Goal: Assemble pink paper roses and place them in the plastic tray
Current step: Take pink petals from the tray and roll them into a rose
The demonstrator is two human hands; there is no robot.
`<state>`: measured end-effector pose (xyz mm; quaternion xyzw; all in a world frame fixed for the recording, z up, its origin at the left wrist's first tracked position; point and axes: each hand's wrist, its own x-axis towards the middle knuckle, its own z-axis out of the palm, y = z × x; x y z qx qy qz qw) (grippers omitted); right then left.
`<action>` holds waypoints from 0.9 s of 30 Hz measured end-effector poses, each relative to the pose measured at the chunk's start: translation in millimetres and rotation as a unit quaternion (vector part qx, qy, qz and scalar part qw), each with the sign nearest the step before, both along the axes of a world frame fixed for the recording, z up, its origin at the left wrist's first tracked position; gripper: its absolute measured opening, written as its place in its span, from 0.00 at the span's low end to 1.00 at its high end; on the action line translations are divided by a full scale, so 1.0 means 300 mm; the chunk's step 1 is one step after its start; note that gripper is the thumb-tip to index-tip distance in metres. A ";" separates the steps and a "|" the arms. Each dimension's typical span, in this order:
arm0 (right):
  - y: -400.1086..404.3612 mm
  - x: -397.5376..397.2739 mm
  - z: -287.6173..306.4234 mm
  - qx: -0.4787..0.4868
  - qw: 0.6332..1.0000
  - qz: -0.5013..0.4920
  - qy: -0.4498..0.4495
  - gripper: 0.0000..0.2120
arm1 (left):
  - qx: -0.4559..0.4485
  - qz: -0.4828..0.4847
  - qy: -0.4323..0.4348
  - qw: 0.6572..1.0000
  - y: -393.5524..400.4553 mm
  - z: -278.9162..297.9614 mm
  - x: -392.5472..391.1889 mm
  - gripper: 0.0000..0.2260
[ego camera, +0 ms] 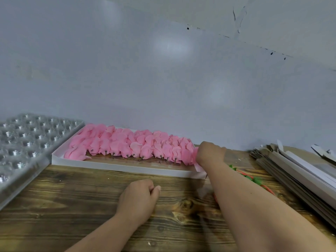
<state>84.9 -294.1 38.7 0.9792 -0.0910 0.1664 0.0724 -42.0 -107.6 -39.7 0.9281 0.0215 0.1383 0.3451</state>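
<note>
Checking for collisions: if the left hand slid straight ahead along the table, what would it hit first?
Probably the near wall of the shallow white cardboard box holding the pink paper roses. The curled left hand rests on the dark wooden table with bare wood between; exact heading is uncertain.

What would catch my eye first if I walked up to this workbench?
The mass of pink paper roses, packed in rows in a shallow white box at the back of the wooden table. The right hand reaches into the roses at the box's right end, and a clear plastic tray of empty cups sits at far left.
</note>
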 end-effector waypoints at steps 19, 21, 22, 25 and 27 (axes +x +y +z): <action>0.174 -0.328 0.093 0.092 0.944 0.194 0.250 0.13 | -0.095 -0.162 -0.156 0.970 -0.002 0.040 -0.099 0.41; 0.185 -0.343 0.079 0.131 0.931 0.212 0.268 0.13 | -0.094 -0.191 -0.138 0.967 -0.010 0.046 -0.107 0.47; 0.189 -0.350 0.073 0.152 0.924 0.219 0.273 0.12 | -0.088 -0.200 -0.127 0.968 -0.014 0.048 -0.111 0.49; 0.188 -0.360 0.056 0.211 0.904 0.232 0.290 0.08 | -0.070 -0.203 -0.113 0.970 -0.020 0.055 -0.117 0.51; 0.181 -0.368 0.050 0.224 0.898 0.234 0.296 0.04 | -0.076 -0.188 -0.109 0.973 -0.022 0.058 -0.118 0.53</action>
